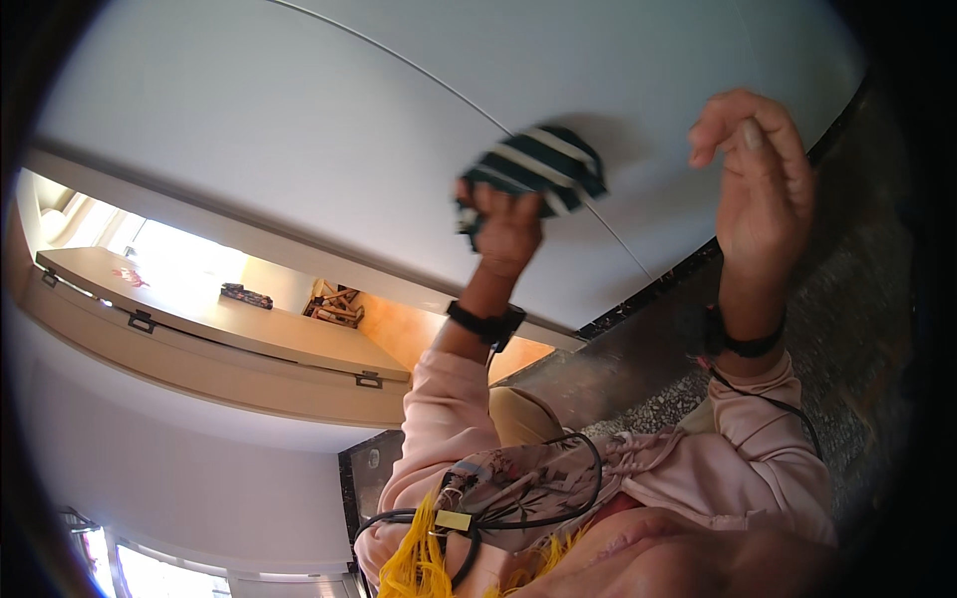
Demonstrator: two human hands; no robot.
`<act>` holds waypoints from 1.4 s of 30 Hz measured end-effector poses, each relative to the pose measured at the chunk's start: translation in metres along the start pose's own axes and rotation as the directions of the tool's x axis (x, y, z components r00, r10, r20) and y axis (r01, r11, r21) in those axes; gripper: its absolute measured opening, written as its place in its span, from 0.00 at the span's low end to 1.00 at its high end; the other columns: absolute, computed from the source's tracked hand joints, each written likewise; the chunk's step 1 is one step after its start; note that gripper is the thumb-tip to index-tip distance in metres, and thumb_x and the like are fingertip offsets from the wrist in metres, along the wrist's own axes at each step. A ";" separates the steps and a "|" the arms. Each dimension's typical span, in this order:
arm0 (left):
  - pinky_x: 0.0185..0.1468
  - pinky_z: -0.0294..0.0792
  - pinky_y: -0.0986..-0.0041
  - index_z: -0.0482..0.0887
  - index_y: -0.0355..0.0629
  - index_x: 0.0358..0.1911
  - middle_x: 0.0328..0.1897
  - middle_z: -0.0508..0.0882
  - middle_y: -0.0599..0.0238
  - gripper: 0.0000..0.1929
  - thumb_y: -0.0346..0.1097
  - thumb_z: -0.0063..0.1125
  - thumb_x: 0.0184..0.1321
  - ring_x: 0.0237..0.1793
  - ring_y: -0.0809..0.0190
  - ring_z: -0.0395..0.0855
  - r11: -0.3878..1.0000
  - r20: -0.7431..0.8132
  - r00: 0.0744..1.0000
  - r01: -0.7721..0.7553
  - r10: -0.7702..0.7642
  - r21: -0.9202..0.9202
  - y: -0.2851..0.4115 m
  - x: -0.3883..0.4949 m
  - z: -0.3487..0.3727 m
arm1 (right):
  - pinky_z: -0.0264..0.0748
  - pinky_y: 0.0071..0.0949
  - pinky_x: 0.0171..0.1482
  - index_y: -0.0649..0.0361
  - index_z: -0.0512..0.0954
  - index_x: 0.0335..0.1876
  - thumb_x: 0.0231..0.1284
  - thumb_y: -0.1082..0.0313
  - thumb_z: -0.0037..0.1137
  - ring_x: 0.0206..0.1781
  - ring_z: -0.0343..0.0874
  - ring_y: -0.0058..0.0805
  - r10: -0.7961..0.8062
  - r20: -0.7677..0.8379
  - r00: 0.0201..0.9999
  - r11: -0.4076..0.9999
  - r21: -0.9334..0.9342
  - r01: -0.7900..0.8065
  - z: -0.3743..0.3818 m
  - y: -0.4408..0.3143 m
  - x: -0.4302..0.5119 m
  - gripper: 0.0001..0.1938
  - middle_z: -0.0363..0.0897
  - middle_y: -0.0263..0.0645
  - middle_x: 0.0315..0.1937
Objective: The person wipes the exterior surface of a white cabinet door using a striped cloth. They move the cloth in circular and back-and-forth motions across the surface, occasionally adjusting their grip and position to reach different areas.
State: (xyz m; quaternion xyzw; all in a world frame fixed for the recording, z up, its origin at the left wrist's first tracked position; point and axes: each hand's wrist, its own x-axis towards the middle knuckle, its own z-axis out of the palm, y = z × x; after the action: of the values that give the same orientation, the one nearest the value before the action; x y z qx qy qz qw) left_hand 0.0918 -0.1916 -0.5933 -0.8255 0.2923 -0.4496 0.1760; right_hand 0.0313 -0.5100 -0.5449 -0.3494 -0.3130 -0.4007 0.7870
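A dark green and white striped cloth (pixel 534 168) lies against a pale, smooth upright surface (pixel 336 149) crossed by a thin seam. My left hand (pixel 508 228) grips the cloth at its lower left edge, and the picture is slightly blurred there. To the right, my right hand (pixel 759 179) is raised in front of the same surface and the dark floor. Its fingers are loosely curled, the thumb is visible, and nothing shows in it. Each wrist wears a black strap with a small dark device, and black cables run near my sleeves and chest.
At left, an opening shows a wooden door (pixel 224 314) with metal hinges, a bright window and brown wooden furniture (pixel 334 303) beyond. Black skirting (pixel 635 299) edges the upright surface above a dark speckled floor (pixel 658 400). Yellow strands (pixel 419 553) and a black cable (pixel 553 521) hang close to my body.
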 end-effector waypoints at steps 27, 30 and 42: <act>0.57 0.59 0.45 0.74 0.48 0.59 0.52 0.73 0.46 0.30 0.48 0.61 0.51 0.57 0.40 0.64 0.930 -0.256 0.958 0.209 -0.131 0.304 -0.092 0.096 -0.119 | 0.69 0.17 0.37 0.64 0.76 0.43 0.70 0.72 0.41 0.31 0.70 0.16 0.200 0.135 0.970 0.979 -0.065 -0.193 0.041 0.041 -0.029 0.09 0.76 0.33 0.28; 0.67 0.47 0.41 0.71 0.54 0.64 0.54 0.72 0.45 0.33 0.48 0.59 0.51 0.62 0.39 0.62 0.946 -0.118 0.977 -0.138 0.180 0.295 -0.094 0.092 -0.112 | 0.69 0.17 0.37 0.64 0.76 0.44 0.70 0.72 0.42 0.31 0.70 0.16 0.212 0.148 0.966 0.977 -0.062 -0.205 0.043 0.042 -0.031 0.09 0.76 0.33 0.29; 0.56 0.54 0.38 0.75 0.46 0.56 0.55 0.71 0.42 0.31 0.40 0.63 0.42 0.55 0.36 0.64 0.931 -0.285 0.914 0.338 -0.289 0.140 -0.099 0.094 -0.110 | 0.70 0.17 0.37 0.64 0.77 0.44 0.70 0.72 0.42 0.30 0.71 0.16 0.166 0.128 0.978 0.984 -0.090 -0.155 0.038 0.039 -0.026 0.09 0.77 0.33 0.29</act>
State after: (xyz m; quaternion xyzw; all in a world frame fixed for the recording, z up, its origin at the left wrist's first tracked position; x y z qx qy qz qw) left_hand 0.0709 -0.1788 -0.4193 -0.7755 0.1329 -0.6015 0.1380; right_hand 0.0437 -0.4518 -0.5549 -0.4310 -0.3200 -0.3235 0.7793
